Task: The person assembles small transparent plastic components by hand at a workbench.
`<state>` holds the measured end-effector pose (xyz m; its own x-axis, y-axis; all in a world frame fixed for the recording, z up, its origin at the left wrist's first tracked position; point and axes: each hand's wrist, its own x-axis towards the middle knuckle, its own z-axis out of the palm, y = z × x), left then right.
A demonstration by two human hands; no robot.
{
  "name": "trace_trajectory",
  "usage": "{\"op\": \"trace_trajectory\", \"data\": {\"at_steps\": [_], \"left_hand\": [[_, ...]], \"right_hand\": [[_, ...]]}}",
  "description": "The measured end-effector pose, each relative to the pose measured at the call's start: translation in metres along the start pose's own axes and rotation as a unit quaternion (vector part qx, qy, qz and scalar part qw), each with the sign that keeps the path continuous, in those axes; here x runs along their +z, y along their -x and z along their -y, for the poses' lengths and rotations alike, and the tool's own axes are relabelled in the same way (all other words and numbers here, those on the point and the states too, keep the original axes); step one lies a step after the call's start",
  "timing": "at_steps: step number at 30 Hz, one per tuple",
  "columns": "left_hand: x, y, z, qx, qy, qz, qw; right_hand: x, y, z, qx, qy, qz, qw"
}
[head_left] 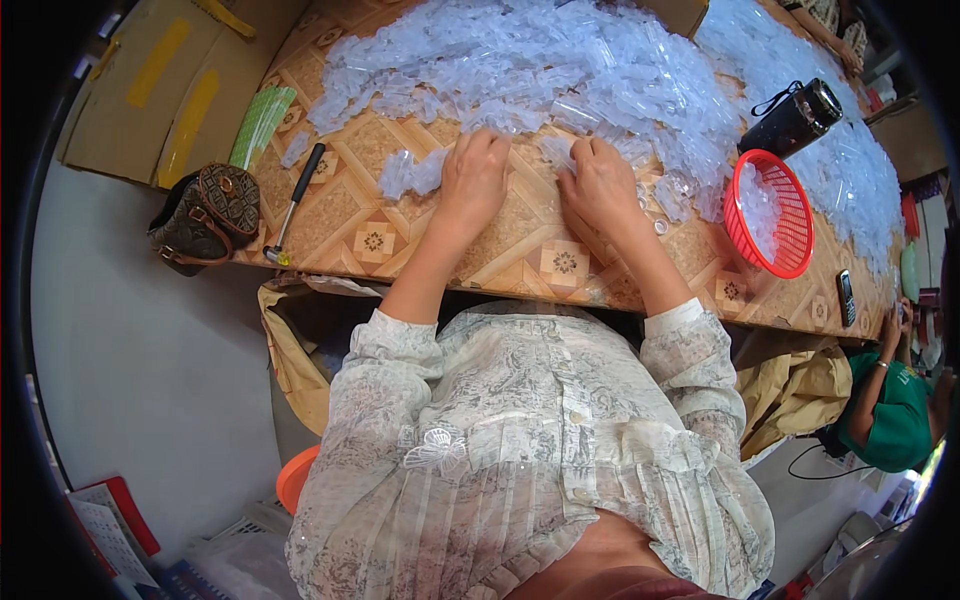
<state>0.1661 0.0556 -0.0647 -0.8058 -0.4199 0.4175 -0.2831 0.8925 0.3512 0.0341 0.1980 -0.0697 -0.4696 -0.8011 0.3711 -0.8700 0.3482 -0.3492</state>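
My left hand [475,178] is closed, its fingers curled down at the near edge of a big heap of clear plastic pieces [520,75]. Whatever its fingertips pinch is hidden from view. A small cluster of the same clear pieces [410,174] lies just left of it. My right hand [602,190] is also closed, fingers bent toward the heap. By its thumb and fingertips shows a clear piece [555,152], though I cannot tell if it is gripped. Small round clear parts [660,226] lie right of this hand.
On the patterned table [505,265] stand a red basket [805,235] of clear pieces and a black flask [795,118]. A mobile phone [846,298], a hammer [298,200], a brown bag [215,215] and a cardboard box [165,85] are around. A person in green [895,415] is at right.
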Motion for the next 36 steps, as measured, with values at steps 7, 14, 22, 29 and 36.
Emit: {"op": "trace_trajectory", "data": {"at_steps": [7, 14, 22, 29, 36], "left_hand": [[0.016, -0.056, 0.027, 0.147, -0.08, -0.032, 0.985], [0.013, -0.075, 0.033, 0.096, -0.122, 0.174, 0.972], [0.013, -0.061, -0.004, 0.265, -0.084, -0.009, 0.961], [0.032, -0.037, -0.039, -0.076, 0.435, -0.003, 0.897], [0.034, -0.024, -0.036, -0.235, 0.771, 0.061, 0.589]], "right_hand": [[0.006, -0.001, 0.008, 0.021, -0.01, -0.022, 0.999], [0.004, -0.001, -0.009, 0.047, -0.03, -0.064, 0.996], [-0.007, -0.012, -0.031, 0.33, -0.687, -0.013, 0.647], [0.007, -0.007, -0.024, 0.279, -0.716, 0.026, 0.64], [0.007, -0.004, -0.012, 0.233, -0.537, -0.045, 0.81]]}}
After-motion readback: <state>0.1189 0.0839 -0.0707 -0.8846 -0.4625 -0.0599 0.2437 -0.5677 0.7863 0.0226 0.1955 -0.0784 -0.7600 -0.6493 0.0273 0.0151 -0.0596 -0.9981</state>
